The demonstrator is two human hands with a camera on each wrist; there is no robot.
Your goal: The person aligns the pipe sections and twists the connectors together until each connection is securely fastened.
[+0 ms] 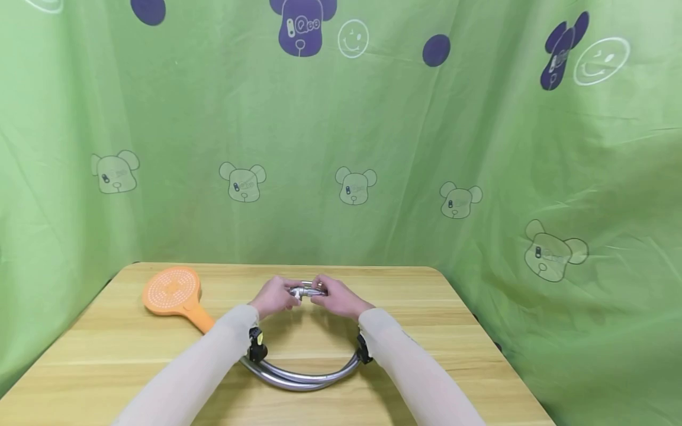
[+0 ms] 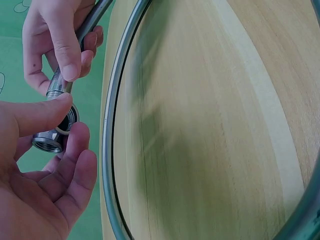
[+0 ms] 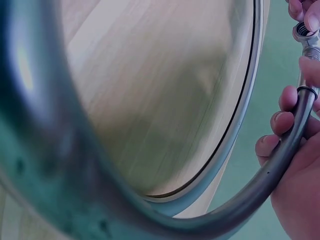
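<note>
A silvery shower hose (image 1: 298,381) lies coiled on the table, and its end is lifted between the two hands. My left hand (image 1: 273,296) pinches a small chrome fitting with threaded openings (image 2: 48,141) between thumb and fingers. Curled round the hose end and its metal collar is my right hand (image 1: 341,297). Collar and fitting meet in line in the left wrist view; how far they are screwed together cannot be seen. An orange hand shower (image 1: 173,290) lies face up at the left, its handle partly hidden behind the left forearm.
The wooden table (image 1: 437,367) has its far edge just beyond the hands. Green patterned curtain (image 1: 298,118) hangs behind the table and along both sides. The hose loop passes under both wrists, close to the wrist cameras.
</note>
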